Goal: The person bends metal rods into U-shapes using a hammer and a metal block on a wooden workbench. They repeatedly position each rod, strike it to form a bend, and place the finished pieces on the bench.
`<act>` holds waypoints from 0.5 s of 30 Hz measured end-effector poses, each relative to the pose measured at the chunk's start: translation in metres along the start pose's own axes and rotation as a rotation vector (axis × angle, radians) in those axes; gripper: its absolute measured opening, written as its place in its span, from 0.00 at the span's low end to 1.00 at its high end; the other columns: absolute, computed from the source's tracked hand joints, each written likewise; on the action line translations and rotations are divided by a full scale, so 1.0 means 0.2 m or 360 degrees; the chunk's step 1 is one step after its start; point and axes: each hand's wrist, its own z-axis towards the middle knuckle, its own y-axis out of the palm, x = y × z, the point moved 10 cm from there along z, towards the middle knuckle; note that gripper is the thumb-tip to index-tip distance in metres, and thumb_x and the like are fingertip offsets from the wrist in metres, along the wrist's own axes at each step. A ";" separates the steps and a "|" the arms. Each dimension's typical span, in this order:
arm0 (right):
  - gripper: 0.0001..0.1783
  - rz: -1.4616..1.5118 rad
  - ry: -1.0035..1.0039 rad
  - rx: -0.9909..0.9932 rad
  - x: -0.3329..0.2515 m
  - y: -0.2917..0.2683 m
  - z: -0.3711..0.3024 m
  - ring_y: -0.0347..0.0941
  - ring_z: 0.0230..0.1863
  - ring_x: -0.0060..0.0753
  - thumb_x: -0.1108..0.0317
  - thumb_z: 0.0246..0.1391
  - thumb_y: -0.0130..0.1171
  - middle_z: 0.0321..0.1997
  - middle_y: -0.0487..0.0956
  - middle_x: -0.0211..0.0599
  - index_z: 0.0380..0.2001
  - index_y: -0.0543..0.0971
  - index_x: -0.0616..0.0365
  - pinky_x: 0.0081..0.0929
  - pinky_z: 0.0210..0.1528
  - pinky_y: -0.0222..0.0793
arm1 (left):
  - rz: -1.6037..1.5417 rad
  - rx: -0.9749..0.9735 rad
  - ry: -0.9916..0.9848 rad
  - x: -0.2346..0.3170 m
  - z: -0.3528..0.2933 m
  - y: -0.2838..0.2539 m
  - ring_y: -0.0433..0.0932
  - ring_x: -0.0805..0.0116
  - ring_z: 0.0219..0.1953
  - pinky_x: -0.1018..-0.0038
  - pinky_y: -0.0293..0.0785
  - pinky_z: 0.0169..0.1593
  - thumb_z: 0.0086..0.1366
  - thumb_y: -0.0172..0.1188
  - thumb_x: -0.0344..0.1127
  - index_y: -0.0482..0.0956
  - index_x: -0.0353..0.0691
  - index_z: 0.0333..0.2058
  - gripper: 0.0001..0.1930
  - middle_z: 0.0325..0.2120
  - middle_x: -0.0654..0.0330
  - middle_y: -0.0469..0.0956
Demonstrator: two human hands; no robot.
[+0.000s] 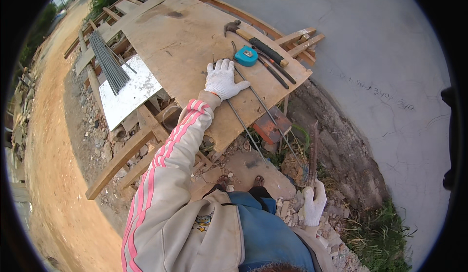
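My left hand (222,81), in a white knit glove, lies flat with fingers spread on a worn plywood board (161,38). Two thin dark lengths of steel rod (263,104) run from beneath it past the board's near edge; whether they join under the palm is hidden. At lower right my right hand (314,205), also gloved, is closed around a rusty, ridged metal bar (313,150) that points upward. Beyond the left hand sit a teal tape measure (246,56), pincers with dark handles (274,70) and a claw hammer (258,43) with a black-wrapped handle.
A bundle of thin steel rods (108,62) rests on a white panel (127,93) at left. Timber pieces (122,162) stick out below the board. A reddish block (272,126) is under the rods. Rubble and a grey wall (390,53) flank the right.
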 end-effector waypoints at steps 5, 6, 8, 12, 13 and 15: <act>0.18 0.0148 0.0247 -0.0460 0.12 -0.10 0.14 0.71 0.31 0.27 0.63 0.76 0.55 0.30 0.75 0.33 0.58 0.78 0.65 0.28 0.37 0.69 | 0.0137 -0.0187 -0.0107 0.04 0.01 0.00 0.60 0.46 0.79 0.47 0.51 0.79 0.64 0.57 0.82 0.68 0.32 0.74 0.58 0.76 0.44 0.64; 0.18 0.0043 0.0177 -0.0529 0.13 -0.11 0.19 0.72 0.31 0.28 0.62 0.76 0.55 0.30 0.75 0.35 0.57 0.78 0.66 0.29 0.37 0.69 | 0.0170 -0.0197 -0.0116 0.05 0.01 -0.01 0.60 0.45 0.79 0.47 0.51 0.79 0.64 0.57 0.82 0.68 0.32 0.74 0.59 0.77 0.44 0.63; 0.16 -0.0233 -0.0016 -0.0545 0.13 -0.13 0.28 0.72 0.32 0.34 0.62 0.77 0.55 0.31 0.77 0.42 0.54 0.78 0.65 0.33 0.39 0.70 | 0.0236 -0.0246 -0.0142 0.05 0.01 0.01 0.59 0.44 0.79 0.47 0.52 0.79 0.63 0.56 0.84 0.66 0.32 0.75 0.61 0.77 0.44 0.62; 0.18 -0.0202 -0.0105 -0.0917 0.19 -0.08 0.44 0.64 0.28 0.19 0.56 0.80 0.52 0.25 0.70 0.27 0.46 0.79 0.62 0.28 0.31 0.64 | 0.0262 -0.0215 -0.0144 0.04 0.01 0.02 0.58 0.44 0.80 0.48 0.52 0.80 0.63 0.56 0.84 0.63 0.32 0.77 0.62 0.77 0.43 0.62; 0.17 -0.0248 -0.0070 -0.1013 0.22 -0.07 0.48 0.67 0.29 0.28 0.58 0.79 0.53 0.27 0.72 0.35 0.47 0.79 0.62 0.31 0.34 0.66 | 0.0258 -0.0201 -0.0147 0.04 0.00 0.02 0.58 0.44 0.80 0.48 0.52 0.80 0.62 0.57 0.84 0.63 0.32 0.77 0.63 0.77 0.43 0.62; 0.13 -0.0315 0.0043 -0.1198 0.27 -0.04 0.57 0.72 0.32 0.45 0.61 0.77 0.56 0.32 0.75 0.50 0.48 0.79 0.62 0.37 0.40 0.71 | 0.0284 -0.0165 -0.0148 0.04 -0.01 0.02 0.58 0.45 0.80 0.49 0.52 0.80 0.62 0.57 0.84 0.63 0.32 0.77 0.63 0.77 0.43 0.62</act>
